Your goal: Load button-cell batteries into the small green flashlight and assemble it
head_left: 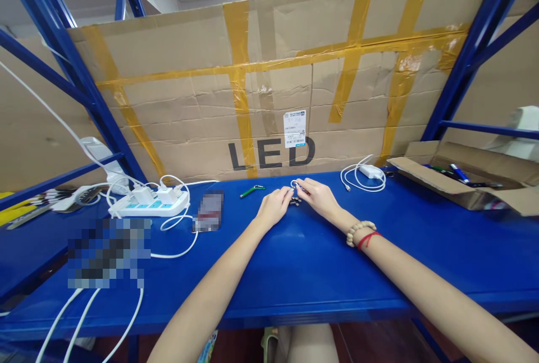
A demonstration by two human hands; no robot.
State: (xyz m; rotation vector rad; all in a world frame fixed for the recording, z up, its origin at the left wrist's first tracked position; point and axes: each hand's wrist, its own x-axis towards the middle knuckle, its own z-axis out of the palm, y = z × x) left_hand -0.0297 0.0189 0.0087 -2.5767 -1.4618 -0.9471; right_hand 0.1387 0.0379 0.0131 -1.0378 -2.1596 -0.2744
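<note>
My left hand (pixel 274 206) and my right hand (pixel 320 197) are close together over the blue shelf top (pixel 295 262), fingers pinched. Between their fingertips is a small silvery, loop-like piece (pixel 293 183), partly covered by the fingers; its exact kind I cannot make out. Just below the fingertips lie several small black pieces (pixel 295 202), half hidden by the hands. To the left of my left hand, a green stick-like piece with a carabiner clip (pixel 251 191) rests on the surface.
A white power strip (pixel 147 203) with plugged-in chargers and cables stands at left, beside a blurred phone (pixel 209 211). A coiled white cable with an adapter (pixel 370 172) lies at the back right. An open cardboard box (pixel 467 197) holds pen-like items. Taped cardboard (pixel 189 110) closes the back.
</note>
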